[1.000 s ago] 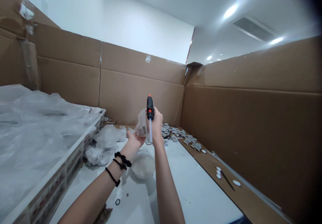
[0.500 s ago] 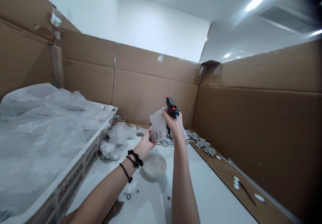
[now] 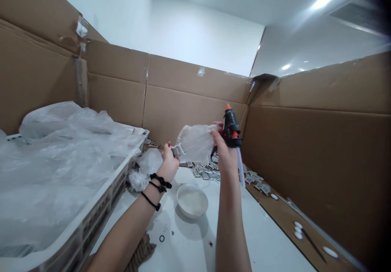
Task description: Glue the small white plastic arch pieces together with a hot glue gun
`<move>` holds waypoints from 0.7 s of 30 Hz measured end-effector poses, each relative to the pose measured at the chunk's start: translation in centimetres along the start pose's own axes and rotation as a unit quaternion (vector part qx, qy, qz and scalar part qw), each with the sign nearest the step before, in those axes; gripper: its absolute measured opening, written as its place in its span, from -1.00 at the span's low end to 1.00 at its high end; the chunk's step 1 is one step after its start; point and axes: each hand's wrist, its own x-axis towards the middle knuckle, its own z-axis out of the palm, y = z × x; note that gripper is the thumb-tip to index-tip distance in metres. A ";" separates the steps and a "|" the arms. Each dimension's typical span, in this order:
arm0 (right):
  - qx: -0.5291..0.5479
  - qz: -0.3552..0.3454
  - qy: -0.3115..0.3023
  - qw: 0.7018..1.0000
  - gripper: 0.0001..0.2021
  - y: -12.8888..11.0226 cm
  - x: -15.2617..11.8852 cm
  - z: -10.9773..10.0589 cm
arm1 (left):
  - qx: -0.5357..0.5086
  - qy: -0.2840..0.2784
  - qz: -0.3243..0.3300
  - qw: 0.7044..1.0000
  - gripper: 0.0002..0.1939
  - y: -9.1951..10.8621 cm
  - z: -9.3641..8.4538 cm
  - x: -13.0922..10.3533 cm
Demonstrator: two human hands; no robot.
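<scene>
My right hand [image 3: 225,152] is closed round a black and orange hot glue gun [image 3: 231,126], nozzle up, a clear glue stick [image 3: 240,167] hanging from its rear. The same hand pinches the edge of a translucent plastic bag [image 3: 198,143], which spreads out to the left. In my left hand [image 3: 170,158] a small silver-grey rectangular piece [image 3: 178,150] is gripped between thumb and fingers, just in front of the bag's left side. Several similar silver pieces [image 3: 205,171] lie on the white table behind a white bowl [image 3: 192,201].
A white plastic crate [image 3: 102,192] heaped with plastic bags [image 3: 67,162] stands on the left. Crumpled bags [image 3: 149,162] lie beside it. Along the right cardboard strip are white oval pieces [image 3: 330,252] and a dark thin tool [image 3: 314,245]. Cardboard walls [image 3: 195,105] enclose the table.
My hands have moved apart, right hand going right with the glue gun. The bag is stretched wider, and the silver piece now shows in my left hand outside it.
</scene>
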 end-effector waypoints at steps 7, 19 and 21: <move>-0.023 -0.063 0.055 0.996 -0.66 -2.1 -0.1 -2.0 | 0.078 -0.193 0.046 0.977 -0.79 6.1 1.2 -1.6; 0.014 0.014 0.119 0.993 -0.59 -1.3 0.2 -1.4 | 0.284 -0.298 0.024 0.911 -0.92 6.5 2.2 -3.3; 0.039 0.018 0.148 0.988 -0.64 -1.4 0.3 -1.5 | 0.188 -0.248 0.123 0.943 -0.95 8.2 1.9 -3.1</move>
